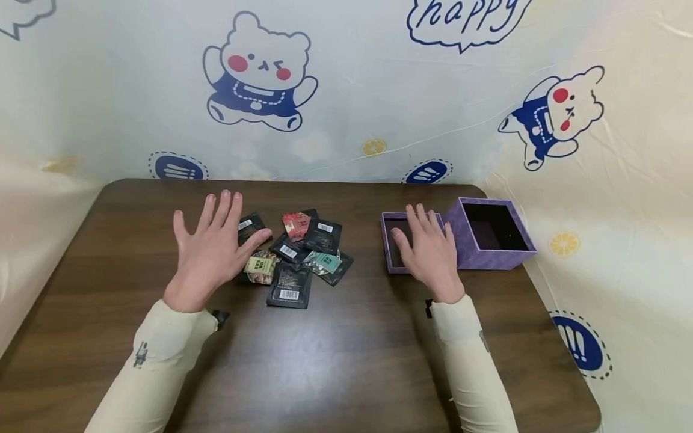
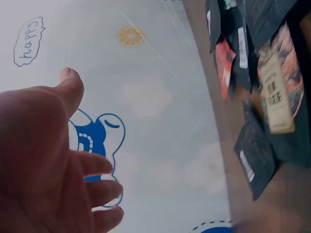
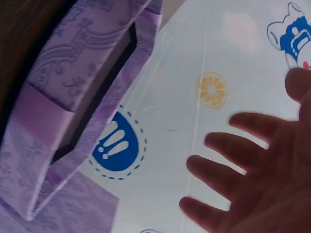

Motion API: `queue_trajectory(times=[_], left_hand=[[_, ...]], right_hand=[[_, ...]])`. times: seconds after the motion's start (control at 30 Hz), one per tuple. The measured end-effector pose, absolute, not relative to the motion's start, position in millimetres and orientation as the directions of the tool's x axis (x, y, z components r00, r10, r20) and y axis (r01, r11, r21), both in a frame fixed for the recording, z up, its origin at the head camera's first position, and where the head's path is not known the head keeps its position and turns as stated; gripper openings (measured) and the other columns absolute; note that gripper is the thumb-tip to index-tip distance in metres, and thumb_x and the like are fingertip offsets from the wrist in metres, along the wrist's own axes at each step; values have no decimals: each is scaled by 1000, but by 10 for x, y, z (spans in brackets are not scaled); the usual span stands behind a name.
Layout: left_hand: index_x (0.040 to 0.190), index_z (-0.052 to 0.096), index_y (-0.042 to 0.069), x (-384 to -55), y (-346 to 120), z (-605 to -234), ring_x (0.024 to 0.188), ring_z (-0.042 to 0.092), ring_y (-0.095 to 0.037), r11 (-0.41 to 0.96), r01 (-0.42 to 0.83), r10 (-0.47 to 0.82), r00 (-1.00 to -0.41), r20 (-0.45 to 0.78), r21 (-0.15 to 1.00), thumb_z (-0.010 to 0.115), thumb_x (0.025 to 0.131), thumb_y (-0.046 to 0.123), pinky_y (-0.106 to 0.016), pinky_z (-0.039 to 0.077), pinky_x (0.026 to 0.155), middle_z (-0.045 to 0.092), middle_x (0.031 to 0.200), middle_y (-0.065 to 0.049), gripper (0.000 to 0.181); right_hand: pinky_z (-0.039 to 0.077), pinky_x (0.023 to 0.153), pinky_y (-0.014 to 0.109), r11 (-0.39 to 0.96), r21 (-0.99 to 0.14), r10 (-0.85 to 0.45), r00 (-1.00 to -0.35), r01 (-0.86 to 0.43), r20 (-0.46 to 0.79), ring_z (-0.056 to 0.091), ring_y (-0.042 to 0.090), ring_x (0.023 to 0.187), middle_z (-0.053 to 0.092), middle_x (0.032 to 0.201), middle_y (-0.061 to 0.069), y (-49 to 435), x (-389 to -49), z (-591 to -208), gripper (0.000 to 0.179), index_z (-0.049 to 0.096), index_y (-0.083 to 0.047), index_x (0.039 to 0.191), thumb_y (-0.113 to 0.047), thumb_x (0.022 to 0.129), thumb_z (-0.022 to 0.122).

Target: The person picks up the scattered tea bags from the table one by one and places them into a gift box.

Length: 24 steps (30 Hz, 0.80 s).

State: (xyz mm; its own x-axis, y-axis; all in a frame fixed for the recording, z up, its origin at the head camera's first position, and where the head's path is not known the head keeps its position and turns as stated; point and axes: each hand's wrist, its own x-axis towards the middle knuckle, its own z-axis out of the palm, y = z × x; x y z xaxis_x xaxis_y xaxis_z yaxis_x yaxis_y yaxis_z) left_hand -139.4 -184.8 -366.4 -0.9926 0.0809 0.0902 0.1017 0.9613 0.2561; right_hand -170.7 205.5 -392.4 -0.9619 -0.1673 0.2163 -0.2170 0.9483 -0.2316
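Observation:
My left hand (image 1: 208, 255) is spread with straight fingers at the left of a loose pile of sachets (image 1: 289, 285), its thumb overlapping a black sachet in the head view. Most sachets are black with white barcode labels; a red one (image 1: 296, 226), a teal-labelled one (image 1: 326, 262) and a yellow-labelled one (image 1: 261, 266) show among them. My right hand (image 1: 433, 258), also straight-fingered and holding nothing, is over the shallow purple box lid (image 1: 398, 269), hiding part of it. In the left wrist view the left hand (image 2: 43, 155) appears apart from the sachets.
A deep purple box (image 1: 489, 259) with a black inside stands at the lid's right, its opening facing up. The brown wooden table (image 1: 303, 373) has rounded corners. A pale cloth (image 1: 346, 78) printed with bears hangs behind it and along the right side.

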Motion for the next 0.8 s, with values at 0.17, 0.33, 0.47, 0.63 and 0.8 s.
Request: queue_trajectory(times=[0.17, 0.33, 0.47, 0.63, 0.8], left_hand=[[153, 34, -1, -1380, -1842, -3752, 129, 42, -54, 939, 57, 12, -991, 134, 339, 58, 93, 66, -77, 15, 106, 44, 145, -34, 93], [142, 47, -6, -1365, -1895, -3839, 75, 63, -42, 923, 35, 0, -996, 92, 382, 65, 94, 54, -55, 51, 60, 67, 103, -29, 79], [137, 51, -8, -1367, -1932, -3894, 61, 56, -29, 909, 11, 5, -1000, 15, 416, 65, 95, 51, -38, 42, 43, 64, 79, -15, 74], [133, 56, -6, -1367, -1975, -3984, 68, 58, -30, 904, -23, -24, -1000, -4, 426, 69, 93, 47, -38, 45, 45, 67, 86, -15, 67], [131, 55, -7, -1376, -2017, -4092, 79, 60, -37, 905, -80, -62, -996, -58, 418, 71, 91, 46, -47, 51, 54, 66, 100, -24, 68]], right_hand=[[48, 94, 63, 920, -258, -131, -850, -296, 510, 58, 46, 118, 57, 137, 25, 2200, -1765, -3975, 52, 58, 3, 138, -35, 103, 55], [49, 88, 65, 916, -304, -35, -808, -261, 588, 62, 48, 109, 62, 129, 25, 2394, -1782, -3986, 45, 63, 6, 129, -30, 102, 58], [48, 85, 68, 917, -347, 55, -798, -198, 600, 61, 51, 105, 65, 125, 24, 2583, -1770, -3981, 41, 66, 6, 125, -27, 101, 60], [45, 79, 71, 914, -392, 170, -774, -108, 610, 60, 54, 100, 68, 117, 25, 2834, -1743, -3952, 37, 68, 4, 122, -25, 100, 58], [44, 85, 71, 904, -428, 270, -774, -2, 572, 59, 55, 103, 67, 118, 27, 3086, -1693, -3907, 39, 68, 4, 123, -27, 103, 55]])
